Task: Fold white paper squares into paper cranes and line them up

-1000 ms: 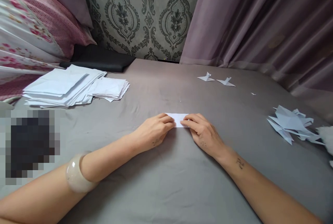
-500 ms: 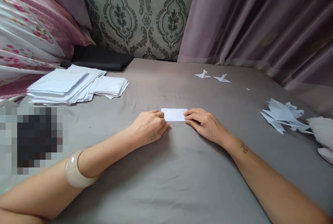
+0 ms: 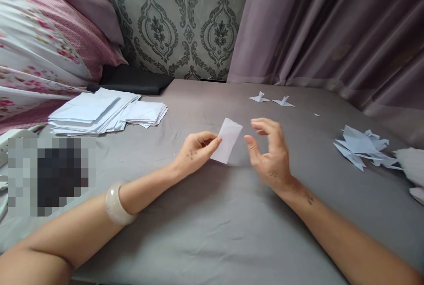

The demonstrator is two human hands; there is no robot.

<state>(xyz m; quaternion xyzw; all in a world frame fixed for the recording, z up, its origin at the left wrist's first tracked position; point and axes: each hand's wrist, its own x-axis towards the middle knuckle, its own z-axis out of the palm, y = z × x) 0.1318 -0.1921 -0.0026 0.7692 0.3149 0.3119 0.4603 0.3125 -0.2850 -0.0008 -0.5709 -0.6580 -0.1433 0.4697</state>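
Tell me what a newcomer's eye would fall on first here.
Probably the small white paper near the centre, pinched in the left hand, with the open right hand apart from it. Next, perhaps, the heap of folded paper shapes at the right and the ornate patterned wall behind.

The paper (image 3: 229, 137) is white, the sheet (image 3: 212, 227) grey, the curtain (image 3: 265, 24) mauve, the wallpaper (image 3: 188, 33) damask-patterned.

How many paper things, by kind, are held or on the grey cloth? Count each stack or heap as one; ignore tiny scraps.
Paper piece in left hand: 1
Paper stacks: 2
Separate bird-like folded papers: 2
Folded-paper heap: 1
Total: 6
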